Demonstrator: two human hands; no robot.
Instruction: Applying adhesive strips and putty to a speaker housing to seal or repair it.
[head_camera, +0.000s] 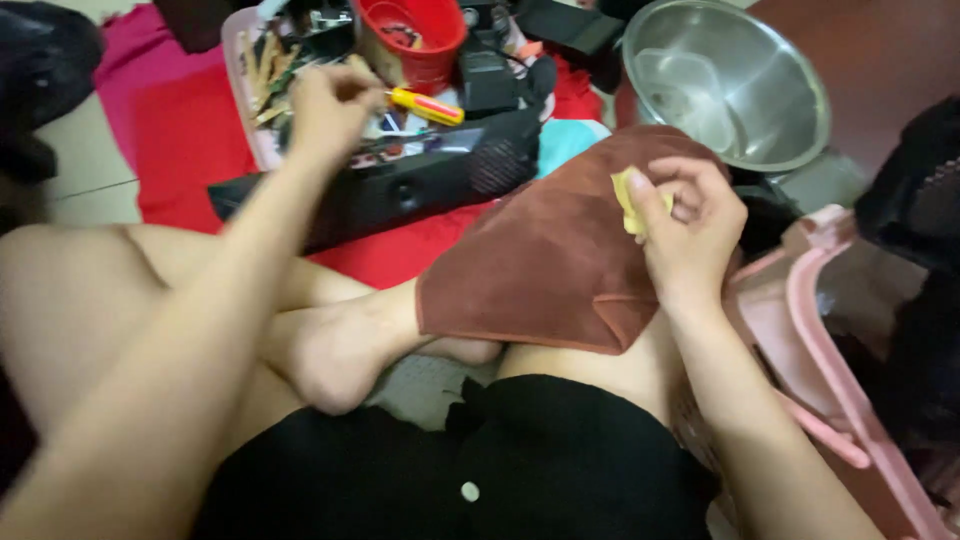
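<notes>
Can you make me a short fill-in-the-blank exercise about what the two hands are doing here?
1. The right hand pinches a small ____ scrap over the brown cloth.
2. The left hand reaches beside a screwdriver with a ____ handle.
3. Behind the right hand sits a steel ____.
4. The red tub lies past the ____ hand.

Missing words: yellow; yellow; bowl; left

Head camera, looking steeply down over a seated person's lap.

The single view sits close above the crossed legs and faces forward and down: the left hand (325, 105) reaches to the upper middle, the right hand (690, 225) sits right of centre over a brown cloth (540, 260), and a steel bowl (735, 85) marks the far top edge. Both forearms enter from the bottom.
</notes>
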